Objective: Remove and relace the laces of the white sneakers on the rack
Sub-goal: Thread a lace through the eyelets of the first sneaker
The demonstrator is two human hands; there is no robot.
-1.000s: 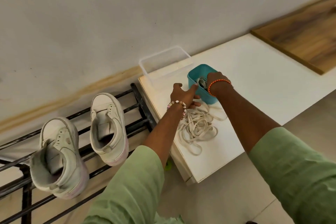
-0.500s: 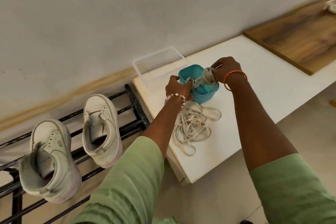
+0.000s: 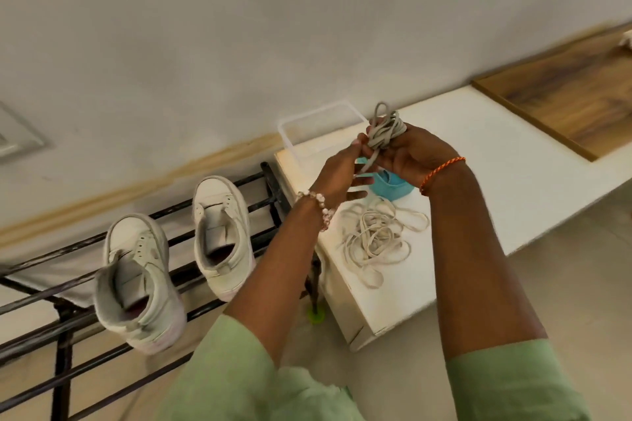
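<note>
1. Wall [image 3: 239,27], pale and stained along its base, closes off the far side behind everything.
2. Counter [image 3: 496,154] runs from its near left corner away to the right along the wall; a bare white stretch lies right of the hands, up to a wooden board [image 3: 574,96] at the far right.
3. Rack [image 3: 41,335] of dark metal bars stands left of the counter, its bars running left to right, its right end just beside the counter's left edge.
4. Two white sneakers sit on the rack without laces, well apart from each other, long axes running toward the wall: the left sneaker [image 3: 136,280] and the right sneaker [image 3: 220,232] both have toes toward the wall and heel openings facing the viewer.
5. Clear container [image 3: 297,126] stands at the counter's far left corner against the wall.
6. Loose laces [image 3: 376,236] lie in a tangled pile on the counter near its left front edge, loops spreading right.
7. Teal tub [image 3: 390,186] sits on the counter just behind that pile, partly hidden under the hands.
8. Right hand [image 3: 410,154] is raised above the tub with its fingers curled around a grey lace bundle [image 3: 384,128].
9. Left hand [image 3: 338,174] meets it, fingertips pinching a strand that hangs from the bundle.
</note>
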